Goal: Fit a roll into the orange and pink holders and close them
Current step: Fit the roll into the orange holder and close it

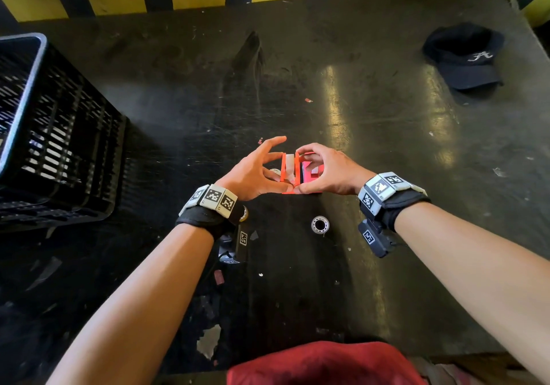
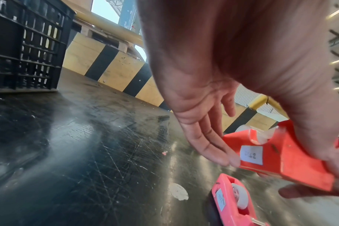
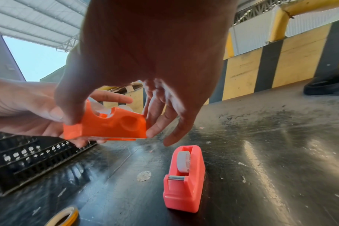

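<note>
- Step in hand, as I judge it: pressing the two halves of the orange holder point(image 3: 106, 124) together around its roll point(image 3: 105, 110), held up above the worktop point(image 1: 372, 134).
- To do it well, keep both halves square, check the roll sits on its hub, then squeeze evenly from both sides until the seam closes; a skewed squeeze could pop the roll out.
- The left hand point(image 1: 253, 170) pinches the holder, thumb at the near end and fingertips on its far side; the right hand point(image 1: 330, 170) pinches the other side the same way.
- The orange holder is a wedge-shaped plastic shell with a round cutout on top, a pale roll showing through it, and a small paper label on one side.
- The pink holder point(image 3: 185, 178) stands on the worktop just below the hands, with a white roll seated in it and looking closed.
</note>
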The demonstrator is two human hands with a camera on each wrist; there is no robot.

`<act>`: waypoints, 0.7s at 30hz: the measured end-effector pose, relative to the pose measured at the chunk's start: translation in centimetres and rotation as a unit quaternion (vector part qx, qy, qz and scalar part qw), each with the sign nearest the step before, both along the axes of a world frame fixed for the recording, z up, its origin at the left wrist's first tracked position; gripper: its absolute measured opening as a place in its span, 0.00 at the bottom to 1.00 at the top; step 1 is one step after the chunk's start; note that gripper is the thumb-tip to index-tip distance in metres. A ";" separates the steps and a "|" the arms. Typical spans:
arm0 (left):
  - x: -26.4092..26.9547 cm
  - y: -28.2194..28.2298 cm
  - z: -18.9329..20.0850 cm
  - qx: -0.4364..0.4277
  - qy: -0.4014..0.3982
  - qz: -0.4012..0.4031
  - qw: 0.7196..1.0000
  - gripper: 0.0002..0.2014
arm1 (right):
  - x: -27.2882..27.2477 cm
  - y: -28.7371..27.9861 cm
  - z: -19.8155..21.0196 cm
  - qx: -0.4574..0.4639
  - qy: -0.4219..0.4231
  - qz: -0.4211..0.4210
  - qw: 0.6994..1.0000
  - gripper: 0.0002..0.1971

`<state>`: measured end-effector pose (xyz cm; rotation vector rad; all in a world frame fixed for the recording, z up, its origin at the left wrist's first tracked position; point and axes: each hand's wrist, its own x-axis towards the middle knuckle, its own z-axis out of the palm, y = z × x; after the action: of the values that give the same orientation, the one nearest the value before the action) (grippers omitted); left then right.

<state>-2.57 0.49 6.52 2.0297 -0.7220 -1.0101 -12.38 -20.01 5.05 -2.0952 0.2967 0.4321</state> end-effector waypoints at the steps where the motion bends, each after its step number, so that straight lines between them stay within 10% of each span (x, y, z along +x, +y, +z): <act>1: 0.1 0.0 -0.3 0.003 -0.010 0.000 1.000 0.56 | 0.2 0.1 -0.2 -0.011 0.002 0.007 1.000 0.49; 21: 3.6 -2.2 -9.3 0.134 -0.210 -0.005 0.969 0.62 | 6.9 1.2 -7.5 -0.321 0.016 0.102 0.942 0.56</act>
<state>0.99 -1.72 -2.77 2.5193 -0.8470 -0.7156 -5.43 -18.82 -2.47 -2.7765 0.2626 0.5435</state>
